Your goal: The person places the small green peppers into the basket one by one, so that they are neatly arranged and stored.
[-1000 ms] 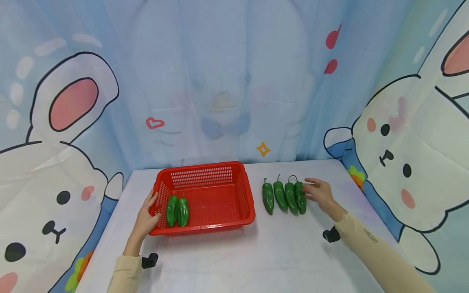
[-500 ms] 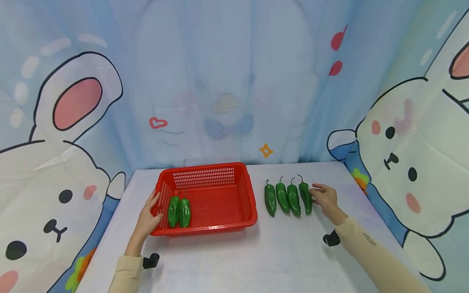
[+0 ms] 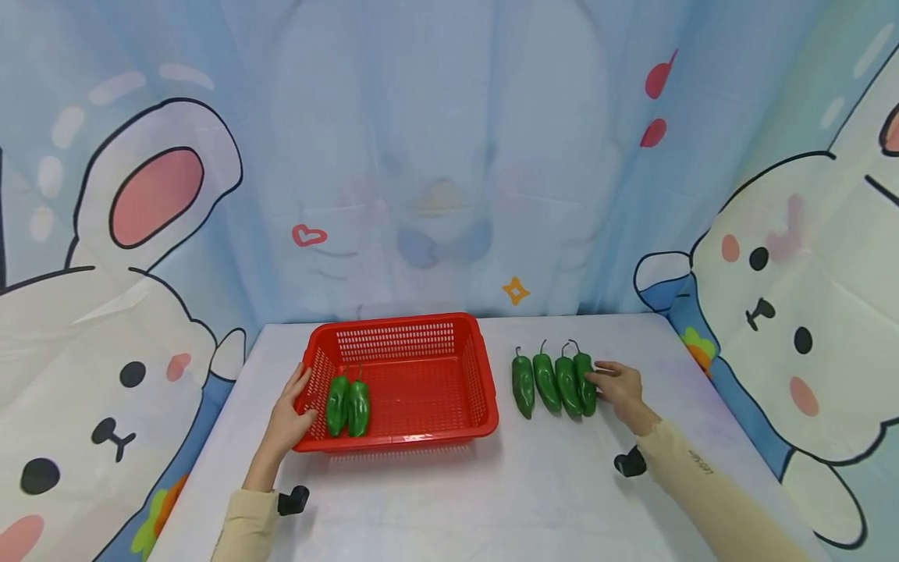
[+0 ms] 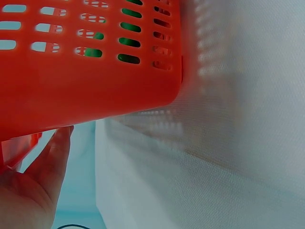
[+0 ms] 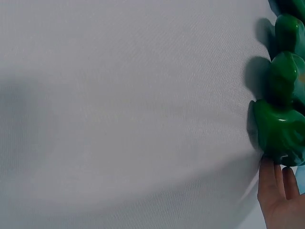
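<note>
A red plastic basket (image 3: 393, 445) stands left of centre on the table, with two green peppers (image 3: 359, 407) side by side at its left end. My left hand (image 3: 284, 417) rests against the basket's left rim with fingers spread. In the left wrist view, its thumb (image 4: 59, 148) lies straight along the red wall. Right of the basket, several more green peppers (image 3: 523, 384) lie in a row, stems pointing away. My right hand (image 3: 618, 390) touches the right side of the rightmost pepper (image 3: 584, 384) with extended fingertips. In the right wrist view, those fingers (image 5: 268, 176) meet the pepper's lower end.
A white cloth covers the table (image 3: 421, 507). Behind and at both sides hangs a blue curtain (image 3: 435, 117) with printed rabbits. A black wrist camera (image 3: 293, 500) sits by the left sleeve, another camera (image 3: 630, 462) by the right.
The rightmost pepper, angled apart from its neighbour half a second ago, now lies against it. My right hand has moved with it, fingertips at its side. The left hand stays at the basket.
</note>
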Demonstrator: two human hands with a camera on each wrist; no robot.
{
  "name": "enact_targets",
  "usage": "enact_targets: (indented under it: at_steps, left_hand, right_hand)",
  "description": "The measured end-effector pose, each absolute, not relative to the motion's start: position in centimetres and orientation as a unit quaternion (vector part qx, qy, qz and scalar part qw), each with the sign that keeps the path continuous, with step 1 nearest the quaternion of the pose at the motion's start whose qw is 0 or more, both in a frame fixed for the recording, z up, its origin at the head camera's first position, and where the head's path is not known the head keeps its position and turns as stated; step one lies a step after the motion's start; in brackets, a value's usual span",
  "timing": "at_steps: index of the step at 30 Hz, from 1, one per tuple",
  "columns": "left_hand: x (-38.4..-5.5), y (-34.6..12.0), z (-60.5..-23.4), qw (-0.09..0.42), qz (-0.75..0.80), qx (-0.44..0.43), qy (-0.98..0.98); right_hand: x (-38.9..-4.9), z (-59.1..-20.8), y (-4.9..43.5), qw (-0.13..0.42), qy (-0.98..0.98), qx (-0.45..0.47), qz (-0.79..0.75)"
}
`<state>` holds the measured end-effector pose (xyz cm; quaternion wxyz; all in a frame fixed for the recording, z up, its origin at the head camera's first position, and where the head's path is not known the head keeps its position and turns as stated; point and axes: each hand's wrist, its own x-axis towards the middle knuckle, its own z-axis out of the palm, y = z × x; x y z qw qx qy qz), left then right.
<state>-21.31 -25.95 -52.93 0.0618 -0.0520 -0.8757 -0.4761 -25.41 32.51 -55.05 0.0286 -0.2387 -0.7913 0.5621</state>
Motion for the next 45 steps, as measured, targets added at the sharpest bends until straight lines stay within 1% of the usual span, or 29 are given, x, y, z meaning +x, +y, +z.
enact_targets:
  at_steps: [9, 21, 33, 45]
  left_hand:
    - [-21.3, -25.9, -52.8, 0.058, -0.476, -0.049, -0.876]
    - [-21.5, -25.8, -52.6, 0.065, -0.481, -0.056, -0.873]
    - [-21.3, -25.8, -52.6, 0.06, -0.475, -0.053, -0.877]
    - [-21.2, -25.9, -52.9, 0.063, -0.474, -0.055, -0.877]
  right_hand:
    - [-25.2, -54.9, 32.1, 0.029, -0.796, -0.237, 0.556]
    - [-25.7, -54.8, 31.4, 0.05, -0.8, -0.272, 0.533]
    - [-25.4, -54.6, 31.2, 0.035, -0.792, -0.268, 0.548]
    - [-25.4, -54.8, 31.2, 0.031, -0.781, -0.304, 0.546]
